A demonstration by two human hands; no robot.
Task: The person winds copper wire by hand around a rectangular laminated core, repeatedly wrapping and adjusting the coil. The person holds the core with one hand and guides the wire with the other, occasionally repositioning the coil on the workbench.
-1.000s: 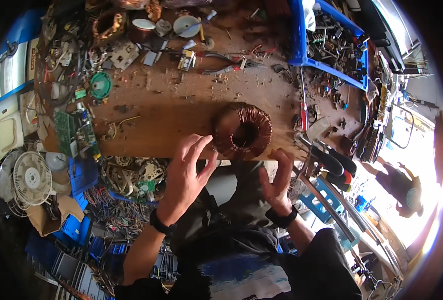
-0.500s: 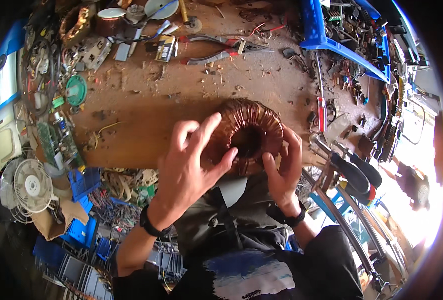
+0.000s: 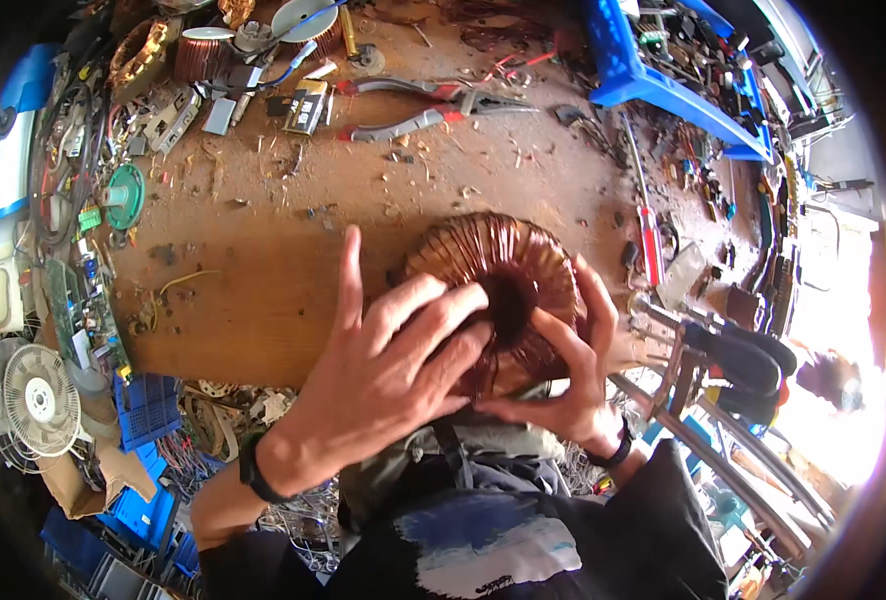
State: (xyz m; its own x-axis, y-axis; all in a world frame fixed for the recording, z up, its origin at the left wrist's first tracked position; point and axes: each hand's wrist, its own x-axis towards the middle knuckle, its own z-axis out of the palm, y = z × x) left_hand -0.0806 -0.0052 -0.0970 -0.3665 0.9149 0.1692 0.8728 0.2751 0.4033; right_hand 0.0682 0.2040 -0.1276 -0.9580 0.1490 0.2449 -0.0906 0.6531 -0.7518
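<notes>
A toroidal coil (image 3: 549, 252), a ring wound with copper-brown wire around a dark central hole, is held at the near edge of the wooden bench. My left hand (image 3: 373, 365) reaches over its left side, bent fingers at the hole's rim. One outer finger of that hand sticks up, away from the coil. On the right side, my right hand (image 3: 578, 385) grips the ring, with a finger along the outer rim and another by the hole. The coil's lower left part is hidden behind my left fingers.
Pliers (image 3: 413, 108) lie at the back of the wooden bench (image 3: 253, 320), a red-handled screwdriver (image 3: 649, 240) to the right. A blue crate (image 3: 631, 72) of parts stands back right. Clamps (image 3: 678, 375) jut out near right. Wound coils (image 3: 203, 55) sit back left.
The left hand's fingers have moved from the coil's left rim to its central hole, with one finger now stretched up. The right hand has shifted its hold. The view has shifted slightly.
</notes>
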